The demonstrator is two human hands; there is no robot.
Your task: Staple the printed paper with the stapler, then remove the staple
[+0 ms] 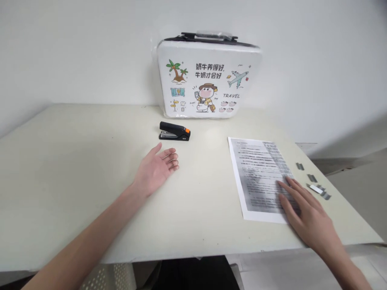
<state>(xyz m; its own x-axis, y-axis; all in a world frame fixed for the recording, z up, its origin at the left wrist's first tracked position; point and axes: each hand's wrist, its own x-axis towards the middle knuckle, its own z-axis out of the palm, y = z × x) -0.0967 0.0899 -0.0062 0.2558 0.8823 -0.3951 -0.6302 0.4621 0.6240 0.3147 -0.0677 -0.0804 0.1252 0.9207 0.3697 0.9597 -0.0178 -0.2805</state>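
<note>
My left hand (155,169) is palm up over the middle of the table, its fingers loosely curled and apart, with nothing in it. Just beyond it lies a black stapler (174,131) with an orange patch at its right end; hand and stapler are apart. On the right, my right hand (306,209) is palm down with its fingers stretched over the lower right corner of a printed sheet of paper (260,177). That corner is hidden under the hand. Several small strips of staples (312,178) lie to the right of the sheet, near the table's right edge.
A white case (208,80) with cartoon prints and a black handle stands upright at the back of the pale table (75,161), close to the wall. The table's front edge runs below both hands. A perforated light-coloured object (109,277) shows under the table.
</note>
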